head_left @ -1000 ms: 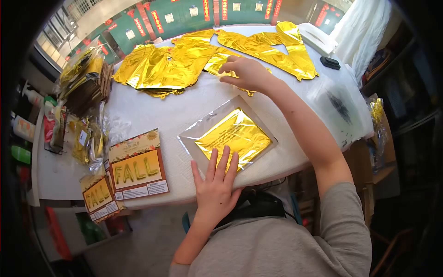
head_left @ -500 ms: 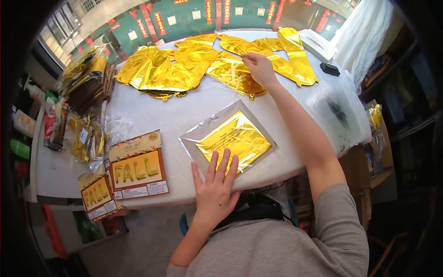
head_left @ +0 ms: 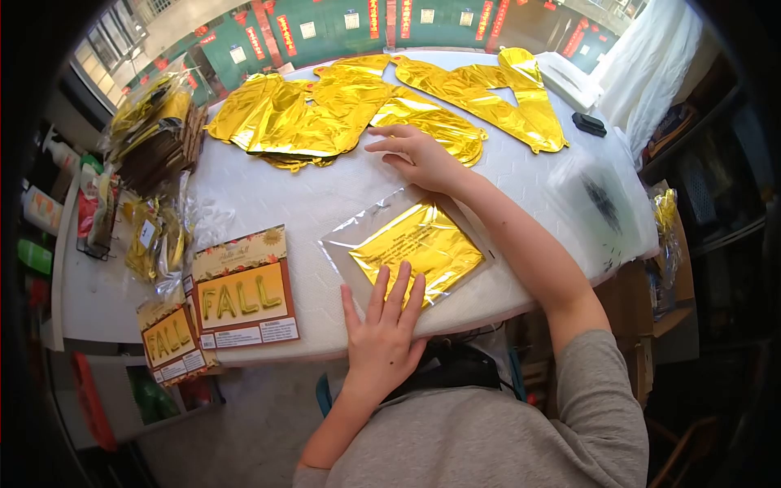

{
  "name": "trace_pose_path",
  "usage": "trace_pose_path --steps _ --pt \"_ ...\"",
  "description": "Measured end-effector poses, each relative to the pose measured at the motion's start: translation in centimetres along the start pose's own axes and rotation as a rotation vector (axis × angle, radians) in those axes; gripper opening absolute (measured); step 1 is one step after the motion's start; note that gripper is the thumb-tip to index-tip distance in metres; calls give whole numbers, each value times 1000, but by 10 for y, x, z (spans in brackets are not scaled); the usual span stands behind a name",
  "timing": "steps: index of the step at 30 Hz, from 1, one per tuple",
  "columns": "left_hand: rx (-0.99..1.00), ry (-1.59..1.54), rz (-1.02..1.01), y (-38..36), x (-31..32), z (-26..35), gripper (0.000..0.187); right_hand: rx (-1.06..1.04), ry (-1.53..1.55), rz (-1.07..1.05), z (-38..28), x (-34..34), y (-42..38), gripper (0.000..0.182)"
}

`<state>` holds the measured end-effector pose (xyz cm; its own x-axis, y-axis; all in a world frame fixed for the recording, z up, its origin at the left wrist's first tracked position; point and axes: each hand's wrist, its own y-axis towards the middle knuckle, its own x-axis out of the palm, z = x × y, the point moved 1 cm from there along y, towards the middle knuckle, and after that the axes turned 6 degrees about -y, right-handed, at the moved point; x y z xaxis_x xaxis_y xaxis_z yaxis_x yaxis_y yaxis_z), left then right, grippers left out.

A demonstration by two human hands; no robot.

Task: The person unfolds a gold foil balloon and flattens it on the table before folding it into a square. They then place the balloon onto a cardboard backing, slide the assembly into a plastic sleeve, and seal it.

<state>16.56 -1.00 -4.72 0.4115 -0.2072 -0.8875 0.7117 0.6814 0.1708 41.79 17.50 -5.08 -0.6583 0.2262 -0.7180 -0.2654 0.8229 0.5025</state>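
My left hand rests with spread fingers on the lower edge of a clear bag that has a folded gold foil sheet with small print inside. Above the bag's top corner, my right hand is held with its fingers apart and nothing between them. Just beyond it, a rounded gold foil piece lies flat. A gold foil piece is spread at the back left, and a further angular one lies at the back right.
Two FALL cards are at the front left. Bagged packs are piled at the far left. A black object and a stack of clear bags lie on the right of the white table.
My right hand has come back from the rounded foil piece toward the bag, and its fingers have spread. That foil piece now lies flatter. My left hand has stayed on the bag.
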Motion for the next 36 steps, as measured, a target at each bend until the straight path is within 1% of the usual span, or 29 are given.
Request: trace_pose_path --steps 1,3,4,5,7,9,12,13,15,18,21,22,24,25,27,28,30,31,32,33,35,36 --pt "3 -3 3 0 0 0 98 -1 1 0 -1 -3 0 28" --pt "6 -5 6 0 0 0 97 59 -73 197 -2 -15 -2 25" --pt "3 -9 2 0 0 0 97 156 -137 276 -3 -20 -6 19" --pt "1 -13 -2 0 0 0 97 156 -138 275 -4 -25 -9 19" --pt "2 -1 1 0 1 0 98 469 -319 142 -8 -32 -16 16" --pt "2 14 4 1 0 0 99 474 -309 141 -17 -29 -23 20" --pt "-8 13 -11 0 0 0 99 220 -231 59 -18 -16 -23 28" --pt "-5 17 1 0 1 0 99 218 -227 58 -15 -10 -22 28" --pt "-5 22 15 1 1 1 99 75 -198 61 -13 -3 -18 31" --pt "-8 13 20 0 2 1 99 67 -274 89 -12 -3 -11 32" --pt "-1 14 27 1 1 1 99 43 -215 121 -16 -3 -12 33" --pt "-8 11 17 2 0 1 99 48 -216 118 -27 -6 -11 33" --pt "-13 7 6 1 0 2 99 -181 19 -99 -56 -6 -7 33" --pt "-10 6 7 1 0 2 100 -234 40 -176 -70 1 -9 31" --pt "-2 9 9 2 -1 1 101 -292 -129 -216 -96 15 -13 21" --pt "0 -1 10 1 -1 0 101 -292 -131 -213 -99 25 -14 21" --pt "4 -12 8 1 -2 0 102 -342 -413 -190 -99 42 -17 15" --pt "-2 -6 -7 2 -3 0 101 -340 -413 -191 -96 43 -18 15" --pt "-7 -6 -26 1 -4 2 100 -337 -457 -125 -91 40 -19 13" --pt "-3 -9 -29 1 -8 3 100 -338 -503 -56 -86 35 -18 13" --pt "-1 -153 -55 1 -17 3 99 -317 -525 -45 -90 1 -23 14" --pt "6 -155 -59 0 -18 1 99 -218 -407 38 -93 -19 -30 13"
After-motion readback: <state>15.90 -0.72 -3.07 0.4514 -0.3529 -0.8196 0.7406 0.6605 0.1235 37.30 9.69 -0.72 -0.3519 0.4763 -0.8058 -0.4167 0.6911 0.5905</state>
